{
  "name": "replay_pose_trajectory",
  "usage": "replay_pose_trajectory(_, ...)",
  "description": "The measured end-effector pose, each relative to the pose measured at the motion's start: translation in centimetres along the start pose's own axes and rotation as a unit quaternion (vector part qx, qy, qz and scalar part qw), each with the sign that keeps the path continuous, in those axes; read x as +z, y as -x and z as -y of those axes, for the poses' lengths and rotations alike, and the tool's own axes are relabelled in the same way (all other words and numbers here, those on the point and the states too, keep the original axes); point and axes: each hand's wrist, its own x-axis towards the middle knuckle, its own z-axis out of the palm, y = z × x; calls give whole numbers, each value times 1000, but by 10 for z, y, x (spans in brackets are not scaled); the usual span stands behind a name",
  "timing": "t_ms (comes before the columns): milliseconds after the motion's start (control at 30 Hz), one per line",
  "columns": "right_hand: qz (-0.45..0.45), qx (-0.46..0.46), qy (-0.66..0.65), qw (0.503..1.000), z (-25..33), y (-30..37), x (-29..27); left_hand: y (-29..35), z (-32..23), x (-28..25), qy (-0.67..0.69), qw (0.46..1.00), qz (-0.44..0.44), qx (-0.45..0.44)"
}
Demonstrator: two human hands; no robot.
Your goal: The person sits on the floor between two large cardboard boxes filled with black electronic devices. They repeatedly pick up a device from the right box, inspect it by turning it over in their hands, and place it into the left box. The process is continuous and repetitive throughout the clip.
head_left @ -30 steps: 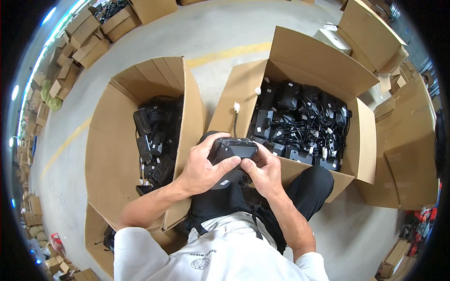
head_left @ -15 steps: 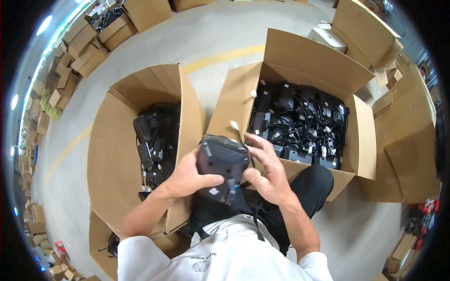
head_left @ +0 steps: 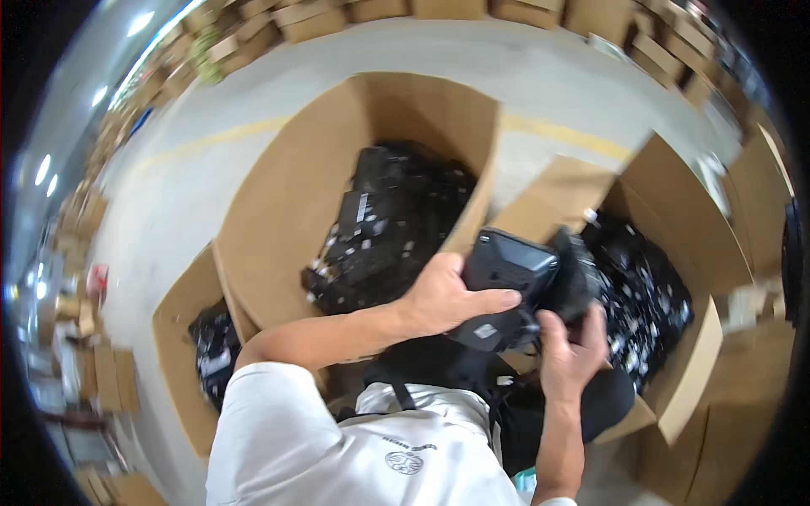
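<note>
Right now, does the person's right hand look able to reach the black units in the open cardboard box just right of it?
Probably yes: the right hand is close to the cardboard box, whose open top leaves the black units exposed, though the blurred dark piece at that hand may hinder it.

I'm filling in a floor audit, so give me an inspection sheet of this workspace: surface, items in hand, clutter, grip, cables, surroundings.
Surface: grey floor with a yellow line.
Job's things: black unit; dark piece beside it, blurred.
Clutter: left box and right box, both open and holding black items; a smaller box at lower left holds more.
Grip: left hand holds the unit; right hand is at the dark piece, its hold too blurred to tell.
Cables: too blurred to make out.
Surroundings: far boxes along the top edge; lights at upper left.
</note>
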Motion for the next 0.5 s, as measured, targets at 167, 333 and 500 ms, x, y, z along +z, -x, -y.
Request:
replay_pose_trajectory(167, -199, -85, -7, 976, -17, -30, -31, 60, -71, -77, -280, 742, -600, -109)
replay_pose_trajectory(333, -177, -26, 43, 983, -40, -49, -62, 275, -17, -325, -557, 452, -695, 48)
replay_pose_trajectory(500, -100, 14, 36, 994, -67, -41, -56, 368, 39, -388, -598, 372, -694, -152)
